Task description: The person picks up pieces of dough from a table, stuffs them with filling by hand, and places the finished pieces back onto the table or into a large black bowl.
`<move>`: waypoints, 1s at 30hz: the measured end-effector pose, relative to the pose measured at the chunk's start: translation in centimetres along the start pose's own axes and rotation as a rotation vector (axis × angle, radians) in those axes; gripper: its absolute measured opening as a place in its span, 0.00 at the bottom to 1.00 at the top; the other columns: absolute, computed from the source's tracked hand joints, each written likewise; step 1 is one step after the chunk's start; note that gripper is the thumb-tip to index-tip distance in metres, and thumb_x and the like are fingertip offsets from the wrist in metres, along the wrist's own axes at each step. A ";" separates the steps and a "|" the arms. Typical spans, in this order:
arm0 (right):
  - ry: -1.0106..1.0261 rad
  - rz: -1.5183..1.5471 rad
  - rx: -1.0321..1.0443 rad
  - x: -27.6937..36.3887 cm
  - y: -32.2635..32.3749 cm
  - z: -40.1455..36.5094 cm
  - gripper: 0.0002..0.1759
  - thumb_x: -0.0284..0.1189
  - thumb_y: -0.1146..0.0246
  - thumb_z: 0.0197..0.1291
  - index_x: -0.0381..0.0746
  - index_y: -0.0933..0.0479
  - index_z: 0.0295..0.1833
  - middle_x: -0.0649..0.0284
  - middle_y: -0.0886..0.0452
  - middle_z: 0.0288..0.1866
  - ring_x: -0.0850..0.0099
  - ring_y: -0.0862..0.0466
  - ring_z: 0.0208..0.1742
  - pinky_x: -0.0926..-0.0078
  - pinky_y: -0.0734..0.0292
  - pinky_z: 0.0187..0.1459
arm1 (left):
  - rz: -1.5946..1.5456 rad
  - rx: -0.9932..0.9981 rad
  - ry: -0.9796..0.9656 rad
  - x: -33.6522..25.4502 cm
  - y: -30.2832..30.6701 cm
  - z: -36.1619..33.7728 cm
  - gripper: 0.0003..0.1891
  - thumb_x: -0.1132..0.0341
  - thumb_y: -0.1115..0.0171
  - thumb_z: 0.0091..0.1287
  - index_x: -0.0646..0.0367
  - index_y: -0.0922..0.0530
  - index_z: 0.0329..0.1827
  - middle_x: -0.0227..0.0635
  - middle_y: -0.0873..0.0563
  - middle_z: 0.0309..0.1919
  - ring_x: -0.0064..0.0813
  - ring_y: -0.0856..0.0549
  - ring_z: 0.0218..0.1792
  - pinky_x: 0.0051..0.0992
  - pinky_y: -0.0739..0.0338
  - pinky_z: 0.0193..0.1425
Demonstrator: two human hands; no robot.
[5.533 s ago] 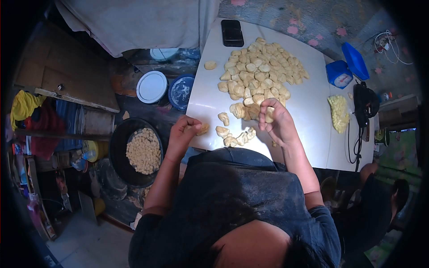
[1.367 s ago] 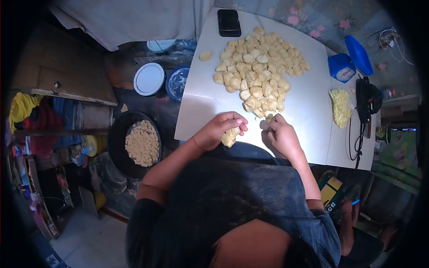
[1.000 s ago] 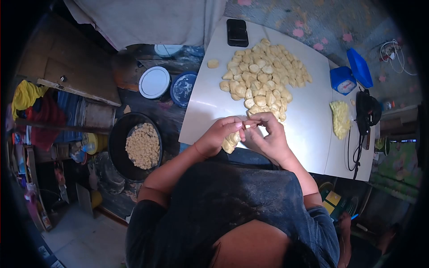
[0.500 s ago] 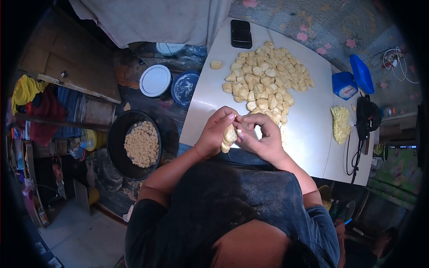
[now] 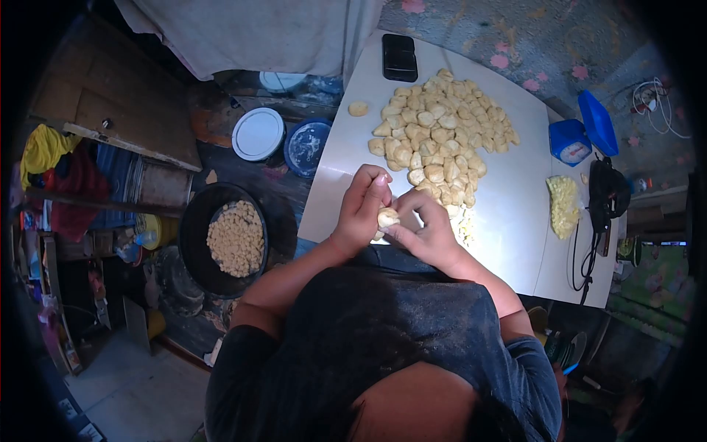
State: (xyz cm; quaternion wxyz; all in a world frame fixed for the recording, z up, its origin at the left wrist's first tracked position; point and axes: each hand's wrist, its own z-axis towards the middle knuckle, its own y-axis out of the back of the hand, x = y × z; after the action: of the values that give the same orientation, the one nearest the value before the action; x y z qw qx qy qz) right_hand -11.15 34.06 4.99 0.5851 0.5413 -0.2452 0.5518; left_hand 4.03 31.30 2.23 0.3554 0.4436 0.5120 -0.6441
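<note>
Close to my body, at the near edge of the white table [image 5: 508,254], both my hands meet around a pale piece of dough [image 5: 387,217]. My left hand [image 5: 361,208] is closed around it, thumb pointing up. From the other side, my right hand [image 5: 428,230] pinches the same dough between thumb and fingers. Part of the dough is hidden behind the fingers. Just beyond lies a large heap of similar dough pieces [image 5: 434,121], with small yellowish bits [image 5: 466,230] scattered beside my right hand.
A single dough piece [image 5: 358,109] and a black case [image 5: 399,57] lie toward the far left. To the right are a blue scale [image 5: 571,144], a bag of yellowish bits [image 5: 563,206] and a black corded device [image 5: 605,188]. A black basin [image 5: 185,243] holds small lumps.
The dough has turned in my hands and shows a rounder end now. My right hand has closed in on it, and my left hand's fingers have curled up more.
</note>
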 end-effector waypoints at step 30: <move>0.319 -0.401 0.084 1.6 -1.5 1.8 0.13 0.36 0.30 0.50 0.43 0.20 0.39 0.63 0.23 0.52 0.61 0.27 0.58 0.62 0.39 0.59 | 0.050 0.082 0.112 -2.5 1.5 -1.2 0.31 0.45 0.68 0.76 0.66 0.35 0.62 0.37 0.23 0.44 0.23 0.21 0.39 0.23 0.25 0.47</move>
State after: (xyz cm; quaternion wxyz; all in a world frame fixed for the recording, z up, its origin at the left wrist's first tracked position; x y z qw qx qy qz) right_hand -8.75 33.34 6.37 0.6911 0.5089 -0.0145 0.5130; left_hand 6.50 32.19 3.97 0.3235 0.5059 0.4931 -0.6295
